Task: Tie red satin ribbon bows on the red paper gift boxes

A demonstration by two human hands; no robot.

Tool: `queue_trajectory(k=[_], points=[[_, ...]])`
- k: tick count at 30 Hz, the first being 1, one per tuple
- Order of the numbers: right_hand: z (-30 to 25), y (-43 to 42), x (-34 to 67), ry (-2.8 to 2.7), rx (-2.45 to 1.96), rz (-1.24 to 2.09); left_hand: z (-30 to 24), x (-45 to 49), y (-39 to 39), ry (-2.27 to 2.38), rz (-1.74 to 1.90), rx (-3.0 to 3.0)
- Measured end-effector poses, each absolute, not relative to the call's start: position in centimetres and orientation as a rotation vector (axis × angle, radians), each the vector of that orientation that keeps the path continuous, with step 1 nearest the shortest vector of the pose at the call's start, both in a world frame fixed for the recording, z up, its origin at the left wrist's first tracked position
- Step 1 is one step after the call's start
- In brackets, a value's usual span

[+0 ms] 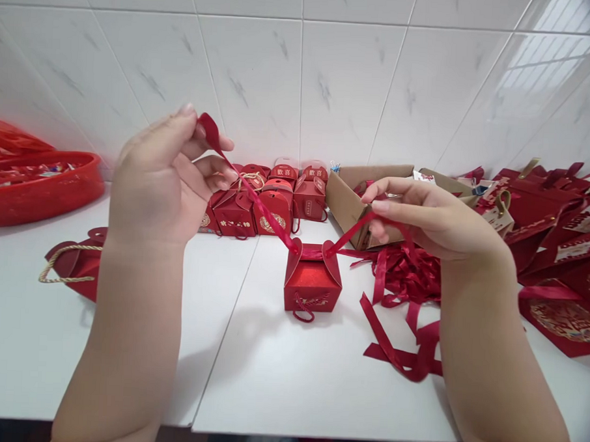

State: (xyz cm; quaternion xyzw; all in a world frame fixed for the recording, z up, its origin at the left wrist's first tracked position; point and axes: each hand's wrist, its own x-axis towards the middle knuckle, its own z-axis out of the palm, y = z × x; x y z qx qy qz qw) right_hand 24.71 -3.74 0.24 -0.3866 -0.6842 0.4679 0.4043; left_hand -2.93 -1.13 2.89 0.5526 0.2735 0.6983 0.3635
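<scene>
A small red gift box (312, 288) stands upright on the white table, a short red cord looped at its front. A red ribbon (265, 210) runs through the holes in its top flaps and spreads up to both sides. Raised at the upper left, my left hand (173, 163) pinches one ribbon end between thumb and finger, the other fingers curled loosely. My right hand (417, 216), lower and to the right of the box, pinches the ribbon's other side between thumb and forefinger. Both stretches of ribbon look fairly taut.
Several finished red boxes (276, 213) line the tiled wall. Left are a red basin (42, 184) and a box with a gold cord (78, 263). Loose ribbons (404, 278), a cardboard box (347, 204) and piled red bags (544, 225) lie right.
</scene>
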Motion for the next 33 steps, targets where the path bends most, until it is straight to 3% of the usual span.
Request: queue_trajectory(k=[11,15,20,33], points=[[0.2,-4.1,24.6,-1.927,-0.697,1.247,2.6,-1.6,-2.5,0.756,1.755,1.617],[0.6,-4.6,23.6,-1.881,-0.787,1.038,3.2,-0.6,-3.2,0.736,1.888,1.726],[0.6,-4.4,22.8,-1.696,-0.857,0.602,4.3,1.4,-3.7,0.794,1.777,1.806],[0.7,-5.3,22.7,-1.522,-0.861,0.622,3.9,2.4,-4.0,0.552,1.926,1.796]])
